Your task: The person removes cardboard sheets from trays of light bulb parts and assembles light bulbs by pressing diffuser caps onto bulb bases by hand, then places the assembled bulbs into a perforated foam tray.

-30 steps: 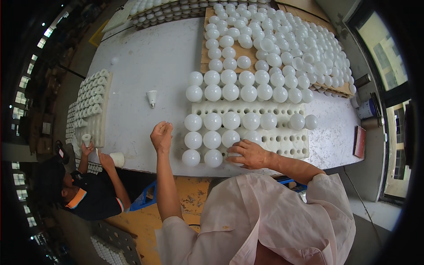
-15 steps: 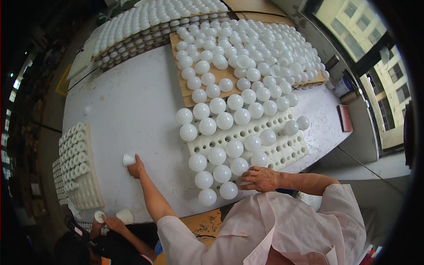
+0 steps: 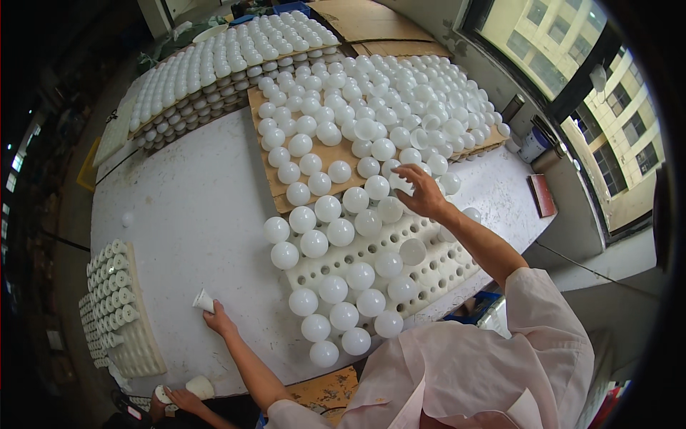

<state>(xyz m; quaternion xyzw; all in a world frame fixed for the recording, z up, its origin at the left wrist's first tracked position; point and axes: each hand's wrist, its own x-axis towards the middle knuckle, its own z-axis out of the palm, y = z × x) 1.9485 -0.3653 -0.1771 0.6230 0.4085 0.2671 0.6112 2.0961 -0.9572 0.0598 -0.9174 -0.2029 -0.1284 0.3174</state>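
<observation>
My left hand is closed round a small white cup-shaped lamp housing, held tilted above the left part of the table. My right hand reaches across to the loose white bulb globes, its fingers apart and curved beside a globe partly hidden behind them. Below that hand lies a white foam tray with rows of holes. Several globes stand in its near and far rows, and bare holes show between them.
Globes crowd a brown board; more are stacked at the far left. White housings fill a foam tray at the left edge. Another person's hands hold a round white part at lower left. A red box lies near the window.
My right hand has moved from the near globes forward to the far ones. My left hand keeps the lamp housing, now more tilted. The whole view has shifted, so the table appears lower.
</observation>
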